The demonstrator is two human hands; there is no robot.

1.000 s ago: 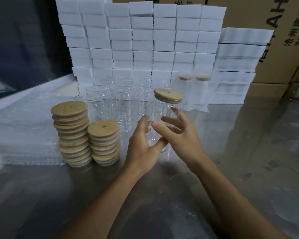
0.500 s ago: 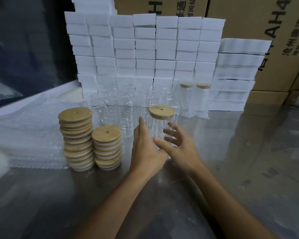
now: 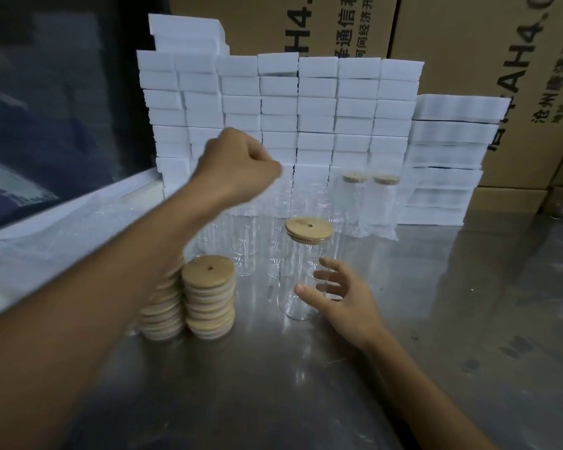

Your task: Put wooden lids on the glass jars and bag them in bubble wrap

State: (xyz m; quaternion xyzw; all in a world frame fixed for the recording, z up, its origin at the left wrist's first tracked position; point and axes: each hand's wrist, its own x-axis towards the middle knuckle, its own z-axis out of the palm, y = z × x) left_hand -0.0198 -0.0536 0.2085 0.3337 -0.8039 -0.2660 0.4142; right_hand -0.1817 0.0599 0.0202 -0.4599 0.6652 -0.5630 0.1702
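A glass jar (image 3: 298, 274) with a wooden lid (image 3: 309, 228) stands on the steel table (image 3: 436, 336). My right hand (image 3: 345, 297) is beside it on the right, fingers spread and relaxed, thumb in front of the glass and fingers partly seen through it. My left hand (image 3: 238, 167) is raised above the group of open glass jars (image 3: 244, 245), blurred, fingers curled into a fist with nothing visible in it. Two stacks of wooden lids (image 3: 207, 298) stand left of the jar; my left forearm partly hides the left stack (image 3: 161, 316).
Two lidded jars in bubble wrap (image 3: 368, 206) stand at the back. A pile of bubble wrap (image 3: 62, 235) lies at the left. White foam blocks (image 3: 316, 108) form a wall behind, with cardboard boxes (image 3: 488, 60) beyond.
The lidded jar has been set down on the table. My left hand has let go and swung up and back over the open jars. My right hand has loosened beside the jar.
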